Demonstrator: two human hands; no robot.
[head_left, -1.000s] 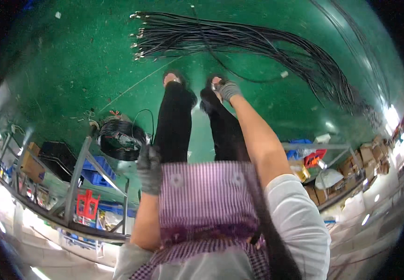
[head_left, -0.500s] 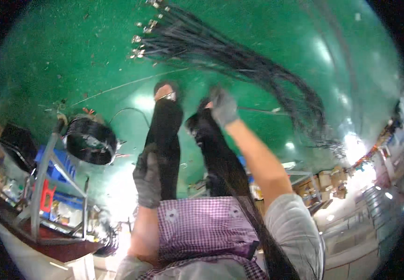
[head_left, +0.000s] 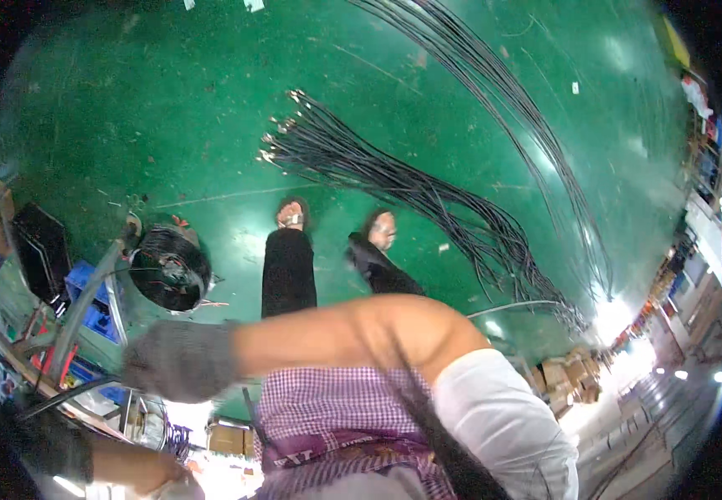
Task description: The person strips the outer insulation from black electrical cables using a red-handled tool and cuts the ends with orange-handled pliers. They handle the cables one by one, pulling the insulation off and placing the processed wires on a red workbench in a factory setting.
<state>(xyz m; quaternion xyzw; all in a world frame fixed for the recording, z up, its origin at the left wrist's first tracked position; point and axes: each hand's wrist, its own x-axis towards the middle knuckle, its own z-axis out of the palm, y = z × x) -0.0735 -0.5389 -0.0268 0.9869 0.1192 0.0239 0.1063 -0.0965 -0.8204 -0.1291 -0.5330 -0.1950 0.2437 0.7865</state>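
Observation:
My right arm reaches across my body to the left. Its dark-gloved hand point(head_left: 182, 362) is smeared by motion beside the metal-framed bench, fingers unclear. A black cable-like strip point(head_left: 73, 396) runs leftward from near its fingertips; whether the hand grips it cannot be made out. Low at the left edge is my left hand point(head_left: 48, 446), also in a dark glove, blurred and partly in shadow, with its fingers hidden. On the green floor beyond my feet lies a bundle of black cables point(head_left: 411, 179) with shiny metal ends. A black cable coil point(head_left: 169, 267) stands left of my legs.
More long black cables point(head_left: 503, 104) stretch across the floor at the upper right. At the left are the bench's metal leg point(head_left: 86, 304), blue crates point(head_left: 90, 308) and a black case point(head_left: 40, 246). Cardboard boxes point(head_left: 569, 375) sit at the right.
My right hand has swung from beside my right foot across to the far left. My left hand has left my left thigh for the lower left. The view has shifted, showing more floor cables.

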